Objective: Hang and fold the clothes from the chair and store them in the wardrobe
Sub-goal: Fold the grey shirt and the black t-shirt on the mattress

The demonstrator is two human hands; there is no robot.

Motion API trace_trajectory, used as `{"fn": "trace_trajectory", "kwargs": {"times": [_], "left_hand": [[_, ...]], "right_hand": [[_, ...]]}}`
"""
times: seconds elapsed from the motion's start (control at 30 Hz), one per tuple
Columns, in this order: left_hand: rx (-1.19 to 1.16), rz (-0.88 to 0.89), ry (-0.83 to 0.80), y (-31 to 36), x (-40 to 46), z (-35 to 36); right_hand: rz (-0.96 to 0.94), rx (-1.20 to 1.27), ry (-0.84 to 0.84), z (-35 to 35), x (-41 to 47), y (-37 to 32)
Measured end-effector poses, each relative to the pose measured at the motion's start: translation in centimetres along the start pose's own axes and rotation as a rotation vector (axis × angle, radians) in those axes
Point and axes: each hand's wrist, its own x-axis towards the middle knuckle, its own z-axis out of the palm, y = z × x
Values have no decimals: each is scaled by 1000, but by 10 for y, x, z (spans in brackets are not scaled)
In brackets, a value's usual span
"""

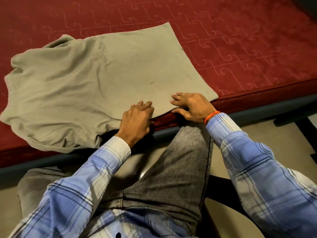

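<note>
An olive-grey T-shirt point(96, 79) lies spread on the red quilted mattress point(240, 40), its hem toward the right and its rumpled neck and sleeves toward the left. My left hand point(137, 119) rests on the shirt's near edge with the fingers lying over the cloth. My right hand point(190, 105) rests near the hem corner, fingers on top of the fabric and thumb at its edge along the mattress side. No chair with clothes and no wardrobe are in view.
The mattress sits on a dark bed frame point(257, 110) running along its near side. My knee in grey jeans point(185, 152) is pressed close to the frame. Beige floor tiles point(267, 134) show on the right, with a dark furniture leg point(307, 131).
</note>
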Motion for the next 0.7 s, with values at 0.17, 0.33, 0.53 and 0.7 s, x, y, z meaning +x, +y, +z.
{"fn": "trace_trajectory", "kwargs": {"times": [0.17, 0.33, 0.53, 0.7], "left_hand": [[-41, 25, 149, -10, -5, 5], [-52, -18, 204, -12, -7, 0], [-59, -67, 209, -15, -12, 7], [-79, -116, 354, -27, -21, 3]], "right_hand": [[32, 60, 33, -6, -3, 5], [79, 115, 70, -6, -4, 6], [267, -15, 175, 2, -6, 22], [443, 27, 298, 0, -9, 36]]}}
